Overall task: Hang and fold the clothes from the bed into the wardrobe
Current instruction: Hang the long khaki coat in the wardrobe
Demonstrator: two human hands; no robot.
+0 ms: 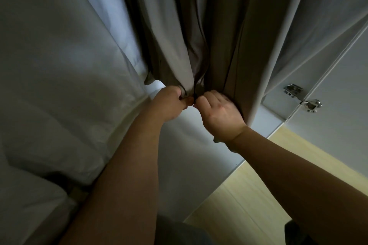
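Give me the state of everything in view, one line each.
Brown garment: hanging, hem held in both hands.
Left hand: pinches the hem.
Right hand: pinches the hem.
White cloth: draped left of the garment.
Wardrobe door: open, hinges showing.

No text, label, brand, number or sign is showing legibly anywhere in this view. The hanging grey-brown garment (219, 26) and the white fabric (59, 65) beside it are showing only plain cloth. The metal hinges (292, 90) on the wardrobe door (338, 61) are showing bare metal, and any stamping there is too small to tell.
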